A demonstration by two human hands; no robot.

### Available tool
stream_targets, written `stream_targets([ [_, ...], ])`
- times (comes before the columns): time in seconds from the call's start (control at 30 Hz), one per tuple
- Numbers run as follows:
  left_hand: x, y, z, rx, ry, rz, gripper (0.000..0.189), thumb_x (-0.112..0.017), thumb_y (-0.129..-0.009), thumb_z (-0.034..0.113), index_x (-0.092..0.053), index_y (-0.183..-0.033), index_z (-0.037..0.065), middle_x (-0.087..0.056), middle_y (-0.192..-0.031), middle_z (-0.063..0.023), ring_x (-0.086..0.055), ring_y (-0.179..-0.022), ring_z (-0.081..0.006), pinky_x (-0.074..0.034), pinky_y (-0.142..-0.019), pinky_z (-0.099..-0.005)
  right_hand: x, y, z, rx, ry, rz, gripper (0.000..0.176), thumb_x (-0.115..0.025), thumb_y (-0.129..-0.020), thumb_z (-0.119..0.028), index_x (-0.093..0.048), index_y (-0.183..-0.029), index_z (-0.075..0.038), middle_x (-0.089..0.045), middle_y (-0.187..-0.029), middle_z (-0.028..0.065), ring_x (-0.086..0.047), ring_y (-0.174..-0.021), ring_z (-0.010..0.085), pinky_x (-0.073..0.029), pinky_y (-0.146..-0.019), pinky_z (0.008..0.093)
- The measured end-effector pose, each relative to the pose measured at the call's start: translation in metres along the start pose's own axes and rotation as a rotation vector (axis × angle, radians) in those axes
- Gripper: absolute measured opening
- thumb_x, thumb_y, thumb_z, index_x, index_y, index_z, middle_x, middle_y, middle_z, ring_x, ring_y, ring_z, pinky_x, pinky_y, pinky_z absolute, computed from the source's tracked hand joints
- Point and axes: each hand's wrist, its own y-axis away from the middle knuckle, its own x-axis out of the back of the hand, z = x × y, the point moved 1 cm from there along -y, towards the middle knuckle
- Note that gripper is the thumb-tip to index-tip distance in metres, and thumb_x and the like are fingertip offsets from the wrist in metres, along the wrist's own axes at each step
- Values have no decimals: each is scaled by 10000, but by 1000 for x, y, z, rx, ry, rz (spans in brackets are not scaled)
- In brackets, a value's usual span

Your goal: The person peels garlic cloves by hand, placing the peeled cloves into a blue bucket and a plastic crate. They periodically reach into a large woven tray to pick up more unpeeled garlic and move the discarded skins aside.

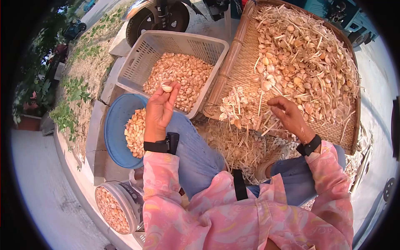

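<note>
My left hand [159, 109] is raised over the near rim of a pale plastic crate [132, 68], gripping a garlic clove [166, 86] between thumb and fingertips. Peeled-off loose cloves [183, 73] fill the crate's bottom. My right hand [287, 116] is above the near edge of a woven tray [233, 75], its fingers curled and thumb close to the index finger; anything between them is too small to make out. Beside its fingertips are dry stalks and skins [239, 104]. A big heap of garlic cloves, stalks and husks [304, 62] covers most of the tray.
A blue basin [113, 139] with cloves stands left of my knee. Nearer me is a white bucket [129, 202] full of cloves. Dry husks [241, 148] litter the ground between my legs. Beyond the crate is a vehicle's wheel [137, 27]; plants grow along the left.
</note>
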Motion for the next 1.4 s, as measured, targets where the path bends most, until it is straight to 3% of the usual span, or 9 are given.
stream_targets([
  [0.13,-11,-23,-11,-10,-252,94,325,-352,-867,-101,-381,-1187,-151,-471,-1190,-249,-522,-1090,-340,-462,-956,-351,3,-13,2,-53,-188,-10,153,-544,-870,-80,-564,-999,-1,-586,-917,21,-540,-870,94,-439,-793,252],
  [0.23,0,-47,-5,-1,17,393,349,-373,-878,-63,-372,-1219,-139,-453,-1206,-265,-488,-1129,-364,-448,-956,-369,3,-18,8,-33,-292,27,137,-535,-873,-73,-561,-985,1,-584,-883,9,-537,-840,77,-439,-757,232],
  [0.3,12,-68,2,98,-394,727,379,-401,-890,-16,-371,-1263,-79,-434,-1249,-239,-503,-1126,-313,-457,-910,-344,9,-16,19,-23,-342,87,130,-538,-870,-77,-562,-974,-4,-584,-864,8,-541,-832,80,-443,-739,234],
  [0.53,-123,-50,-90,-53,-919,-357,275,-581,-842,93,-573,-1093,-20,-630,-992,-94,-603,-891,-179,-478,-762,-275,33,-18,35,-67,-323,369,120,-559,-853,-93,-561,-937,-7,-580,-798,19,-575,-634,93,-464,-594,237],
  [0.67,-158,-75,-170,-532,-1678,-566,248,-584,-714,5,-618,-958,-17,-606,-935,-248,-608,-845,-346,-476,-738,-376,28,-16,31,-89,-336,306,121,-555,-860,-105,-565,-935,-9,-583,-798,16,-563,-653,88,-461,-603,228],
  [0.8,-164,-79,-191,-580,-1893,-684,219,-592,-690,24,-625,-903,-13,-588,-870,-246,-596,-802,-376,-469,-728,-409,17,-14,41,-74,-230,230,125,-553,-869,-113,-564,-951,-18,-579,-800,7,-549,-656,74,-462,-606,216],
  [0.9,-163,-70,-174,-256,-1622,-506,206,-589,-743,34,-608,-938,-32,-608,-845,-185,-624,-753,-291,-498,-672,-361,15,-13,47,-71,-183,221,131,-555,-864,-112,-568,-949,-14,-576,-788,7,-551,-651,72,-463,-599,219],
  [1.03,-162,-38,-143,450,-352,-356,239,-534,-867,8,-512,-1095,-62,-583,-992,-150,-634,-888,-249,-552,-739,-213,17,-18,49,-83,-169,247,148,-552,-860,-111,-567,-967,-11,-581,-791,17,-555,-666,81,-462,-607,228],
  [1.4,-254,134,-50,510,775,-1242,161,-526,-875,40,-495,-1010,-41,-577,-840,-190,-580,-730,-248,-457,-648,-276,32,-55,43,52,231,302,186,-543,-824,-50,-574,-1003,-15,-581,-948,112,-582,-873,220,-464,-745,322],
])
